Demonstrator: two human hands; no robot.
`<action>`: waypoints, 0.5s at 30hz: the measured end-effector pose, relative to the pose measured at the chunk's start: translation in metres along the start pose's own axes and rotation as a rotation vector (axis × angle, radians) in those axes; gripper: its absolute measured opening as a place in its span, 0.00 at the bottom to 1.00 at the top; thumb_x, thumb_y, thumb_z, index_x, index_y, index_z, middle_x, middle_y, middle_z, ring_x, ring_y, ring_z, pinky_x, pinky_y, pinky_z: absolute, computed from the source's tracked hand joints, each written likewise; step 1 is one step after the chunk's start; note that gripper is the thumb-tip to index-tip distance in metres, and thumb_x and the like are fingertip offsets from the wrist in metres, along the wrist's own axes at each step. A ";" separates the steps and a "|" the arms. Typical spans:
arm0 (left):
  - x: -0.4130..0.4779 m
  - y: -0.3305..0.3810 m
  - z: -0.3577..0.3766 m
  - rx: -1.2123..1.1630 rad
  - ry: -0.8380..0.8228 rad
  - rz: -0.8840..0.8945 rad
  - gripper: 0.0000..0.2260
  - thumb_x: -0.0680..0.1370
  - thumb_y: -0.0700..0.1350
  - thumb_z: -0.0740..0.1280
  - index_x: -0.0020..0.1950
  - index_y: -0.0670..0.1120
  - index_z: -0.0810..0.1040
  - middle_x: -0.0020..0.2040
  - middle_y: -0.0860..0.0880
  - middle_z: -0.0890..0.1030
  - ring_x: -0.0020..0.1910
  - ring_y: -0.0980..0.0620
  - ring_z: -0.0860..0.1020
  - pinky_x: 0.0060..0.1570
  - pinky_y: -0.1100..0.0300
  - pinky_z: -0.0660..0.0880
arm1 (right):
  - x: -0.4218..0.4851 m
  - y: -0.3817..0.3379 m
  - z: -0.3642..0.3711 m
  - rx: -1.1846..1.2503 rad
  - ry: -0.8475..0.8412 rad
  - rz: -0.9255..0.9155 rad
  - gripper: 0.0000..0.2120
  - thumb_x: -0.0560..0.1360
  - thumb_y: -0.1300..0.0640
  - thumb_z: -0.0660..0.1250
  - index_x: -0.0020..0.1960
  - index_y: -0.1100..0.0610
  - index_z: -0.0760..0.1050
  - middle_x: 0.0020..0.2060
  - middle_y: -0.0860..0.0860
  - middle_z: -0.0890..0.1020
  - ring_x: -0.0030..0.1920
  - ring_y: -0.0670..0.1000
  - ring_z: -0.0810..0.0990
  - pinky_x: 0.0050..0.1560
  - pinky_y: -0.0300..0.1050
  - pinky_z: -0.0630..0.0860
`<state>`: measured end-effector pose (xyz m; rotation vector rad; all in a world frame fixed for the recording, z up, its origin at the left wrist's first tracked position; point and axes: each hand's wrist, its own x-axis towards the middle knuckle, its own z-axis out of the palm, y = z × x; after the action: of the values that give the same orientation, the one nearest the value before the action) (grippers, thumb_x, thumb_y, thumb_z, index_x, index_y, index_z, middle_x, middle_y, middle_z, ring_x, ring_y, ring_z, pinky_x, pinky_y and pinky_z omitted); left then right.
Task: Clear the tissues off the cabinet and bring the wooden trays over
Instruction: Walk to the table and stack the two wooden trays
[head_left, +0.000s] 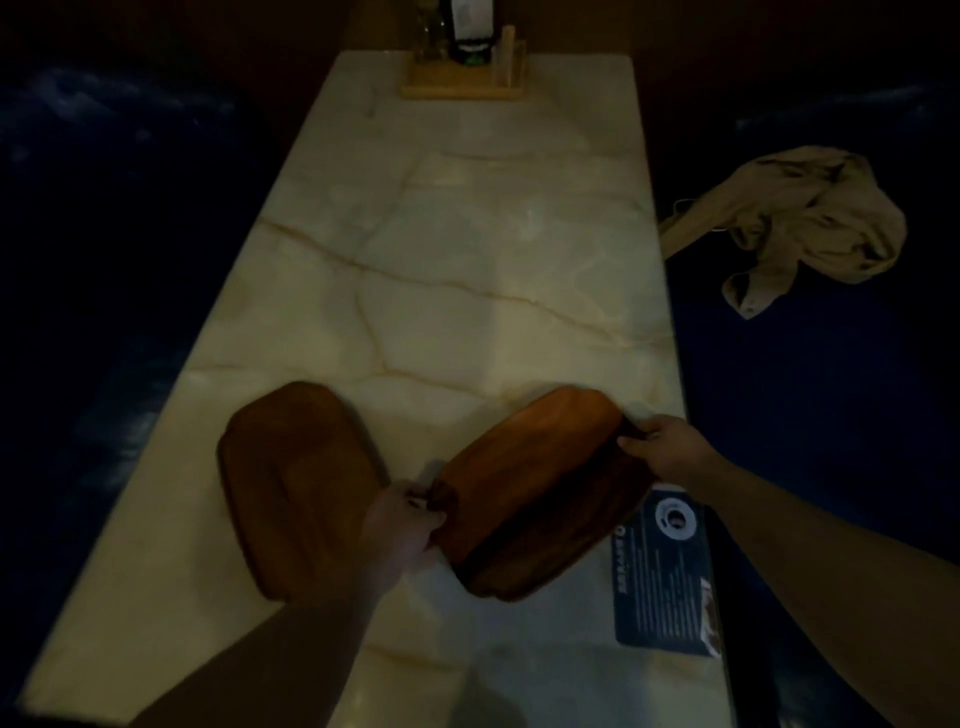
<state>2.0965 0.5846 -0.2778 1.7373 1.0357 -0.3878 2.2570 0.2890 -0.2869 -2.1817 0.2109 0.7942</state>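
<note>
Dim light over a pale marble table (467, 249) running up the middle of the frame. My left hand (402, 519) pinches the lower-left end of a wooden tray (530, 488), and my right hand (662, 447) grips its upper-right end; I see this tray tilted, lying diagonally in the lower centre. A second wooden tray (296, 483) lies flat on the table just left of it, partly behind my left forearm. A dark printed card (660, 577) sits at the table's lower-right edge, just beside the held tray. At top centre stands a light wooden holder (462, 78) with bottles. A beige cloth (800, 223) lies crumpled on the dark seat at right.
</note>
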 end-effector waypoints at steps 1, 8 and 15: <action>0.003 0.007 -0.008 -0.012 0.028 0.029 0.07 0.71 0.37 0.71 0.46 0.46 0.77 0.43 0.44 0.79 0.39 0.46 0.79 0.33 0.56 0.79 | -0.003 -0.004 0.001 0.060 0.000 0.012 0.14 0.74 0.53 0.72 0.51 0.64 0.77 0.48 0.62 0.82 0.48 0.60 0.81 0.49 0.57 0.80; 0.033 0.046 -0.087 -0.205 0.116 0.090 0.03 0.71 0.39 0.72 0.41 0.40 0.81 0.44 0.38 0.82 0.44 0.38 0.81 0.47 0.44 0.79 | -0.034 -0.047 0.043 0.423 -0.017 -0.009 0.14 0.73 0.57 0.73 0.49 0.66 0.74 0.47 0.64 0.81 0.42 0.59 0.83 0.29 0.45 0.81; 0.074 0.052 -0.187 -0.017 0.212 0.175 0.09 0.72 0.41 0.72 0.50 0.44 0.81 0.51 0.41 0.81 0.48 0.42 0.79 0.53 0.50 0.78 | -0.079 -0.088 0.142 0.307 -0.219 0.081 0.18 0.74 0.51 0.71 0.51 0.66 0.77 0.41 0.63 0.84 0.35 0.58 0.85 0.33 0.49 0.81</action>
<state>2.1408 0.7790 -0.2183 1.8660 1.0217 -0.0842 2.1618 0.4437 -0.2544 -1.7941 0.2909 0.9705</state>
